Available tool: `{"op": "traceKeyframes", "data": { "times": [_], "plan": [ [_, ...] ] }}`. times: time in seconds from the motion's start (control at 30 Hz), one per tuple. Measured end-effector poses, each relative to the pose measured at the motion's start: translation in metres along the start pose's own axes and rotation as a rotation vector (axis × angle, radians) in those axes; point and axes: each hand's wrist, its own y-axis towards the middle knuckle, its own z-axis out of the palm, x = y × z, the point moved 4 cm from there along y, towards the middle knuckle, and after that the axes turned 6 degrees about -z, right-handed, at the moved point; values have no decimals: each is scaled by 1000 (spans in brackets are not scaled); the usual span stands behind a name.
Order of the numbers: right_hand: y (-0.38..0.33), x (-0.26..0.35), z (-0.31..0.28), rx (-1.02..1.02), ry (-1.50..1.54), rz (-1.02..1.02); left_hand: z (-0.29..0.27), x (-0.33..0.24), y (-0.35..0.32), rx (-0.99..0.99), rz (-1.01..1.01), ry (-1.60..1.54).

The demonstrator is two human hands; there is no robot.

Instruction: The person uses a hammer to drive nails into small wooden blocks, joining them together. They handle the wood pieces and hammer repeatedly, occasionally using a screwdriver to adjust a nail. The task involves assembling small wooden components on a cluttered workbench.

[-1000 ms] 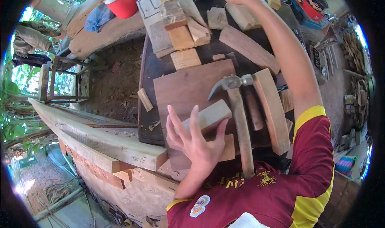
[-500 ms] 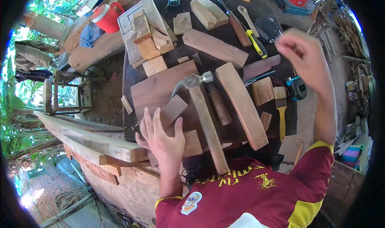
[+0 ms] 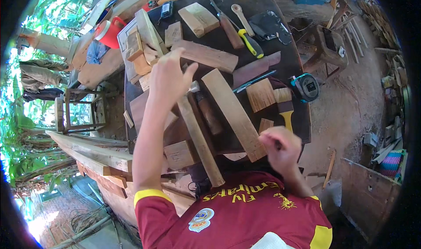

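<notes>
My left hand (image 3: 169,79) hangs above the dark worktable (image 3: 287,58) with its fingers loosely apart and nothing in it. Just under it lies a claw hammer with a long wooden handle (image 3: 199,139), its head by my thumb. A long pale plank (image 3: 234,113) lies slantwise to the right of the hammer. A small square wood block (image 3: 180,154) sits at the table's near edge. My right hand (image 3: 280,146) is at the near right edge of the table, blurred, fingers curled; whether it holds something small is unclear.
Several wood offcuts, a yellow-handled screwdriver (image 3: 251,43), a yellow-handled chisel (image 3: 287,117) and a tape measure (image 3: 305,87) lie on the table. A red bucket (image 3: 112,30) stands at far left. Long timber beams (image 3: 87,148) and a wooden stool (image 3: 79,113) stand left of the table.
My left hand has lifted off the pale block and risen over the hammer head. My right hand has come back from the far end of the table to its near right edge.
</notes>
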Motion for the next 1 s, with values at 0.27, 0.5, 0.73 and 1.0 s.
{"op": "traceKeyframes", "data": {
  "times": [0.27, 0.5, 0.73, 1.0],
  "plan": [
    [-17, 14, 18, 99, 66, -292, 70, 25, 113, -24, -71, -41],
    [-7, 17, 23, 131, 89, -314, 84, -22, 106, 7, -65, 88],
    [1, 15, 33, 181, 40, -178, 76, -48, 84, 50, 30, 268],
    [2, 1, 35, 177, 34, -46, 45, -23, 119, 80, -28, -31]
  ]
}}
